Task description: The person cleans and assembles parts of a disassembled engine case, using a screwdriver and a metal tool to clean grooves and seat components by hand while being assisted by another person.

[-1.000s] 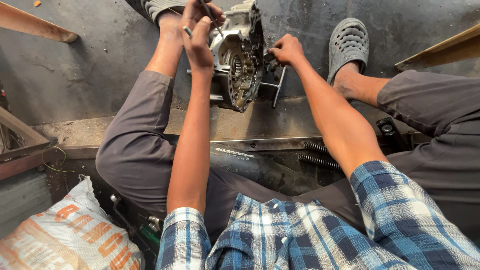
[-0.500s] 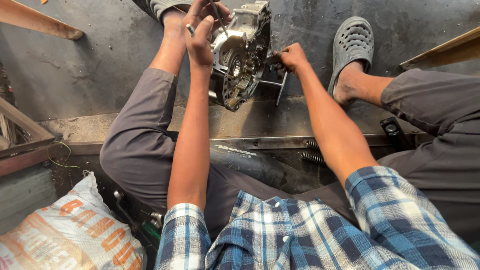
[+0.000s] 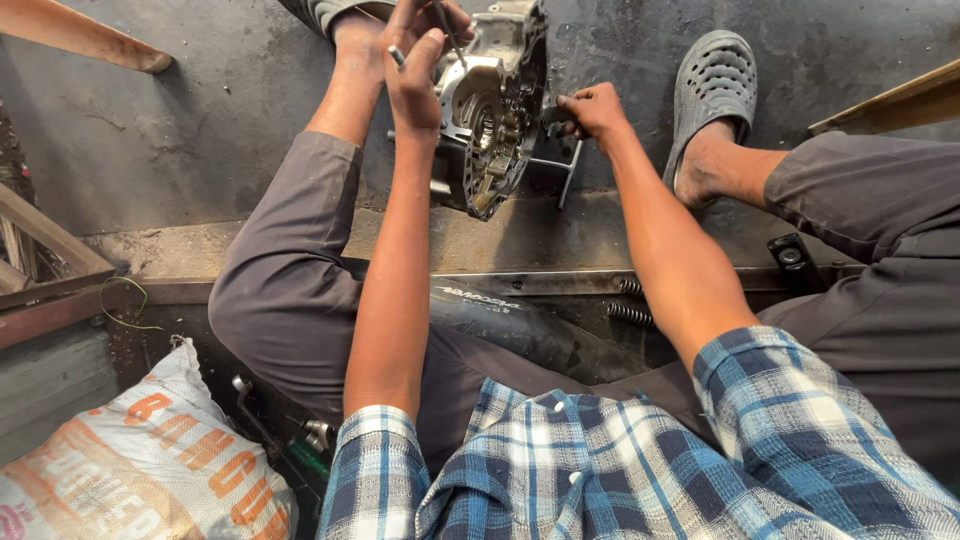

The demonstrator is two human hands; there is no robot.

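Grey metal engine casing (image 3: 492,110) upright on edge, gears exposed, between feet.

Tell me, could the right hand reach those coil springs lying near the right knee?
Probably yes. The right hand is busy at the engine case, but the springs lie in the open just under that forearm, with nothing covering them.

A dark, stained concrete floor (image 3: 180,150) carries a grey metal engine casing (image 3: 495,100), gripped by the left hand (image 3: 420,60) and right hand (image 3: 592,108). A grey perforated rubber sandal (image 3: 715,85) rests right of the right hand.
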